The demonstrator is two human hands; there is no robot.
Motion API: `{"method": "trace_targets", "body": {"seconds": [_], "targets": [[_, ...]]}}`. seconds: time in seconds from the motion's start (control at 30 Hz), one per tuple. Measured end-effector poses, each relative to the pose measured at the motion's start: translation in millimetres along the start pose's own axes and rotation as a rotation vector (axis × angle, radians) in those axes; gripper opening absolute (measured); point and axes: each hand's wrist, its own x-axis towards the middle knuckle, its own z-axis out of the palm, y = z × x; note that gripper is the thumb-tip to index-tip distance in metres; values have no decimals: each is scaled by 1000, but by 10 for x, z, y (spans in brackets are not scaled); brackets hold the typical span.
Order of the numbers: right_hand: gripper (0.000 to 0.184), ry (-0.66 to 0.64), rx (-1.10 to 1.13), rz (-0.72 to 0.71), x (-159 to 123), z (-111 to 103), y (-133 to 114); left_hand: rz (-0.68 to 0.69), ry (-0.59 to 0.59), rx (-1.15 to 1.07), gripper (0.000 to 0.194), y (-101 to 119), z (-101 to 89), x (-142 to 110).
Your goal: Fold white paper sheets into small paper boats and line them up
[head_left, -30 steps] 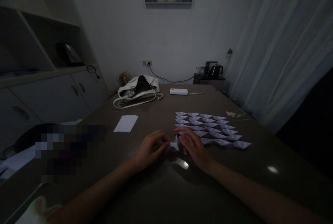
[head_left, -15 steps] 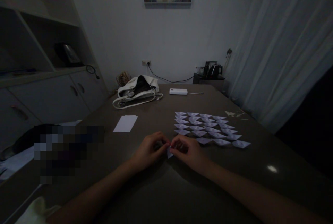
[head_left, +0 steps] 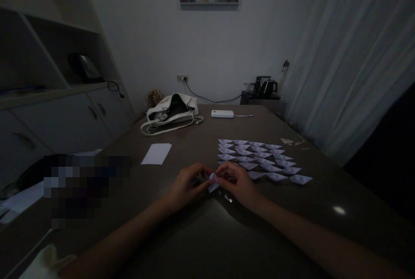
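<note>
Between my fingertips is a small folded piece of white paper (head_left: 213,185), partly covered by the fingers. My left hand (head_left: 191,182) pinches it from the left and my right hand (head_left: 238,182) from the right, the two nearly touching. Just beyond and to the right of my right hand, several white paper boats (head_left: 266,162) stand in rows. A stack of white paper sheets (head_left: 157,153) lies on the table, farther off to the left of my left hand.
A white handbag (head_left: 175,112) rests toward the back of the brown table (head_left: 194,244), and a white power bank (head_left: 222,114) with a short cable lies right of it. Paper scraps (head_left: 292,141) are near the right edge. A blurred-out patch covers items at left.
My fingers have shifted a little on the folded paper, and more of it shows between them. Small bright spots now appear on the tabletop beneath my right hand.
</note>
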Motion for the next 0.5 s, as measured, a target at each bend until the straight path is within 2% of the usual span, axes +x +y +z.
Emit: {"method": "trace_targets", "body": {"seconds": [0.23, 0.5], "targets": [[13, -28, 23, -13, 17, -2, 32, 11, -3, 37, 16, 41, -8, -12], [16, -40, 5, 47, -2, 1, 5, 5, 1, -4, 11, 61, 10, -23]]}}
